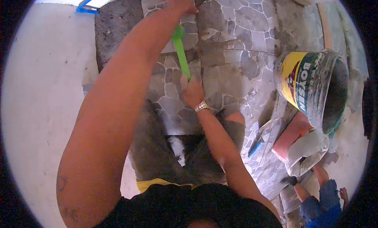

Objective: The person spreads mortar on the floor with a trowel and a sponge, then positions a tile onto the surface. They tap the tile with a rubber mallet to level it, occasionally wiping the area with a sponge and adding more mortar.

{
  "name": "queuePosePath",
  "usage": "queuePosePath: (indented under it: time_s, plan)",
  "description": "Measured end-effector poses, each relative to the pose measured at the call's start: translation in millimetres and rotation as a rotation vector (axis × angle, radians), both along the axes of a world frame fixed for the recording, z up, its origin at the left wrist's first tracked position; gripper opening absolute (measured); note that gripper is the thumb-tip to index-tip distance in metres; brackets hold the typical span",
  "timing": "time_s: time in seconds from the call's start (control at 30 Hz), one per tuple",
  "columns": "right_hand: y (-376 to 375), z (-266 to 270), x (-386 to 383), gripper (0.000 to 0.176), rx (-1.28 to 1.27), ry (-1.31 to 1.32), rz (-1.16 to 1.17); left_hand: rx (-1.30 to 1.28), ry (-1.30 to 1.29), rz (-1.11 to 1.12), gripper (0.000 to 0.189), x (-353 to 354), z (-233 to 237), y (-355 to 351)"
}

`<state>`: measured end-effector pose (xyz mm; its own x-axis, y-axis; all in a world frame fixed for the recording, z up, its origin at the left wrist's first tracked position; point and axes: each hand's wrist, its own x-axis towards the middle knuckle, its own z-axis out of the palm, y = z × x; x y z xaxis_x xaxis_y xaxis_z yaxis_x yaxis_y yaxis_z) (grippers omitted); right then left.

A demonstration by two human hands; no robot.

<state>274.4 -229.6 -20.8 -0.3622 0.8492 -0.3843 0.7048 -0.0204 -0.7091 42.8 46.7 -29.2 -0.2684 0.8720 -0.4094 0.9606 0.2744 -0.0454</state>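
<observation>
My right hand (193,91), with a watch at its wrist, is wrapped round the lower end of a green mallet (180,54). The mallet's rounded head is partly hidden behind my left forearm. At the top, my left hand (181,4) rests with fingers spread on a stone-patterned floor tile (189,36). The mallet's head is over this same tile. Closer to my knees lies more stone-patterned tile (172,90).
A tilted paint bucket (289,80) stands at right, beside a red and white sack (295,139). A blue-handled trowel (258,144) lies on the floor. Another person (321,204) is at lower right. Bare rough ground (118,31) borders the tile; a pale wall (43,90) is at left.
</observation>
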Motion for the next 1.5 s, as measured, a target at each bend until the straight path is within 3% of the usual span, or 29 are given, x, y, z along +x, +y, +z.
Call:
queuePosePath:
  time_s: [0.17,0.3,0.43,0.5,0.53,0.6,0.7,0.9,1.0,1.17,1.23,1.33,1.4,1.5]
  plan:
    - [10,0,3,0.047,-0.042,0.074,0.015,0.033,0.025,-0.065,0.080,-34,3,-22]
    - [8,-25,11,0.045,0.199,0.292,0.025,-0.022,-0.014,-0.105,0.090,-61,31,-88]
    - [28,-14,-2,0.040,0.123,0.416,-0.004,-0.007,0.006,-0.028,0.101,-51,34,-156]
    - [32,-2,0,0.027,0.407,0.289,0.257,-0.030,0.027,0.000,0.106,-42,33,-160]
    - [31,6,2,0.034,0.543,0.220,0.396,-0.067,0.033,0.007,0.107,-39,42,-159]
    - [32,24,4,0.034,0.534,0.298,0.327,-0.107,0.034,0.023,0.111,-39,44,-163]
    - [33,0,4,0.035,0.428,0.222,0.287,-0.072,0.017,0.042,0.115,-38,35,-161]
    - [31,7,-3,0.030,0.554,0.321,0.283,0.013,0.044,0.010,0.120,-45,26,-164]
    - [30,-2,0,0.027,0.392,0.266,0.225,-0.011,0.070,0.030,0.120,-40,35,-159]
    - [47,-13,-9,0.043,0.381,0.282,0.160,0.031,0.090,0.030,0.118,-46,24,-153]
    - [45,20,-16,0.051,0.439,0.382,0.113,0.028,0.081,0.040,0.120,-41,32,-157]
    - [50,37,-21,0.050,0.134,0.326,-0.045,0.025,0.073,0.046,0.121,-38,34,-158]
    - [63,2,-22,0.051,0.199,0.239,0.040,0.030,0.080,0.047,0.122,-40,34,-156]
    - [70,23,-32,0.053,0.191,0.286,0.007,0.041,0.093,0.050,0.123,-44,32,-152]
